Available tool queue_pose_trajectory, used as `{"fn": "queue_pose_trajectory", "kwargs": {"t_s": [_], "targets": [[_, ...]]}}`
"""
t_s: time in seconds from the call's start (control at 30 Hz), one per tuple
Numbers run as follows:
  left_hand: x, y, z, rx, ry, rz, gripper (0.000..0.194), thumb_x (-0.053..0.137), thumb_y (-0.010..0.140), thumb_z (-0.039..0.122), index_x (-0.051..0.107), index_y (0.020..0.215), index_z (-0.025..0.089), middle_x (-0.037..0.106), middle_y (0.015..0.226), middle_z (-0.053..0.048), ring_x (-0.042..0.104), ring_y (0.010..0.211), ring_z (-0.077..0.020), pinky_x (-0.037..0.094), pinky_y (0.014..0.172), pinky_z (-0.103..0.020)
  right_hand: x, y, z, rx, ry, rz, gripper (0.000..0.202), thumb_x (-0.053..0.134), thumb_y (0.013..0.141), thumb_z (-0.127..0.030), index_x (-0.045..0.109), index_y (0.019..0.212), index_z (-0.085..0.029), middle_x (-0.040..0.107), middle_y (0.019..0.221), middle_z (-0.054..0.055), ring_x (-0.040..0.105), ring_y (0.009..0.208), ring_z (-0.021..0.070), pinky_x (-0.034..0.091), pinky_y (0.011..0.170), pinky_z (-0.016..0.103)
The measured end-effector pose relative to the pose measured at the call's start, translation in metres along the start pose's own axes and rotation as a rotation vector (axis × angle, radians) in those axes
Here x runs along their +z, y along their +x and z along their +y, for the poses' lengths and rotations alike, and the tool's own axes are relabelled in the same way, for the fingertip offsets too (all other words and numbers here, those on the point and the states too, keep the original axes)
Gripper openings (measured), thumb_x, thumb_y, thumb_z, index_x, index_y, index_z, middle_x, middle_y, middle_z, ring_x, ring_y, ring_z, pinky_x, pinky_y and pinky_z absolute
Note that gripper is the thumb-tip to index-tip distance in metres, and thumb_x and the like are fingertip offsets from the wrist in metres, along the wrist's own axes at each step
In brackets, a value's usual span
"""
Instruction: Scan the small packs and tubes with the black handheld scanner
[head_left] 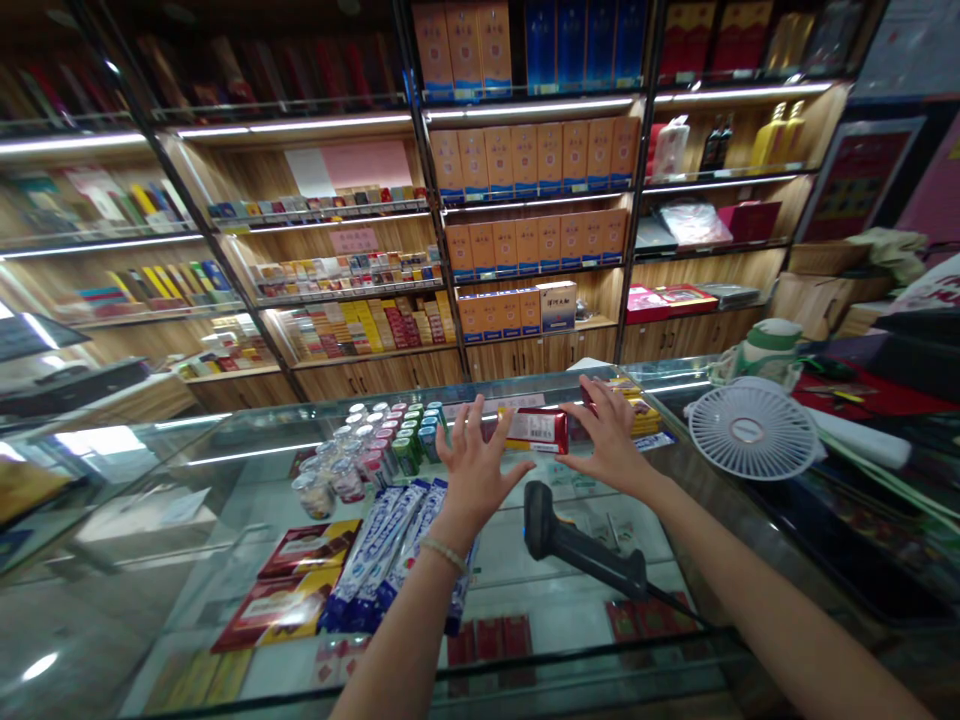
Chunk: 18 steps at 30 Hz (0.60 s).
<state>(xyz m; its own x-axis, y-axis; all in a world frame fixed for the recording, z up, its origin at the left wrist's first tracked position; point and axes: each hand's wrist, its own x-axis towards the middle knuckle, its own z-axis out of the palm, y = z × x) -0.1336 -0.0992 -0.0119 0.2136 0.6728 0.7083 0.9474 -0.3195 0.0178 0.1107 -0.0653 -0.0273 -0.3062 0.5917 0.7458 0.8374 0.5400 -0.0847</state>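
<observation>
Hands spread! Left hand (476,475) fanned open at packet's nine o'clock; right hand (611,440) curves at three, thumb and fingers parted, contact impossible to tell. Red packet (544,430) right between them, eleven o'clock from dark scanner (581,550) on glass counter (247,500). Sound technique here: light, even fingertip pressure, printed face uncovered, left wrist clear of blue-and-white sticks (386,545) at seven.

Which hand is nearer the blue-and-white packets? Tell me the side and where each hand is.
Left. The left hand is at the right side of the blue-and-white packets, its forearm overlapping them in view; the right hand is farther right, by the red pack.
</observation>
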Motion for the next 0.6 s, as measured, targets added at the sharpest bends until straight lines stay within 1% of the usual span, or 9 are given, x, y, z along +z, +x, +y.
{"fn": "queue_pose_trajectory", "kwargs": {"t_s": [0.13,0.23,0.37,0.5,0.6], "targets": [[-0.001,-0.001,0.010,0.008,-0.047,0.014,0.053,0.070,0.081,0.061,0.068,0.128,0.036,0.036,0.163,-0.013,0.029,0.149,-0.0388,0.008,0.119,-0.066,-0.001,0.000,-0.008,-0.015,-0.018,0.026,0.064,0.072,0.080,-0.053,0.056,0.134,-0.023,0.017,0.167,0.016,0.017,0.153,0.0369,0.014,0.121,0.059],[-0.001,-0.001,0.018,0.009,-0.074,0.016,0.039,0.067,0.085,0.058,0.073,0.117,0.036,0.041,0.161,-0.010,0.029,0.149,-0.0382,0.007,0.119,-0.067,-0.001,-0.001,-0.016,-0.043,-0.011,0.044,0.061,0.070,0.082,-0.053,0.055,0.132,-0.021,0.020,0.166,0.018,0.017,0.153,0.0364,0.012,0.122,0.059],[-0.005,-0.002,0.028,0.007,-0.107,0.008,0.032,0.068,0.086,0.055,0.076,0.110,0.037,0.042,0.161,-0.007,0.028,0.149,-0.0384,0.009,0.118,-0.068,0.001,-0.003,-0.024,-0.072,0.000,0.061,0.054,0.063,0.086,-0.049,0.055,0.132,-0.020,0.026,0.164,0.017,0.018,0.153,0.0358,0.013,0.122,0.058],[-0.008,-0.003,0.037,0.010,-0.144,0.006,0.030,0.072,0.083,0.052,0.077,0.108,0.036,0.043,0.160,-0.006,0.028,0.149,-0.0389,0.011,0.118,-0.068,0.002,-0.005,-0.029,-0.105,-0.012,0.070,0.052,0.057,0.089,-0.049,0.054,0.133,-0.021,0.033,0.161,0.017,0.022,0.152,0.0357,0.014,0.122,0.059],[-0.008,-0.003,0.042,-0.008,-0.164,0.021,0.025,0.073,0.082,0.051,0.079,0.099,0.033,0.043,0.160,-0.005,0.030,0.147,-0.0392,0.012,0.117,-0.069,0.002,-0.007,-0.031,-0.163,-0.041,0.076,0.050,0.054,0.092,-0.048,0.055,0.135,-0.023,0.036,0.160,0.015,0.024,0.151,0.0354,0.013,0.123,0.059]]}}
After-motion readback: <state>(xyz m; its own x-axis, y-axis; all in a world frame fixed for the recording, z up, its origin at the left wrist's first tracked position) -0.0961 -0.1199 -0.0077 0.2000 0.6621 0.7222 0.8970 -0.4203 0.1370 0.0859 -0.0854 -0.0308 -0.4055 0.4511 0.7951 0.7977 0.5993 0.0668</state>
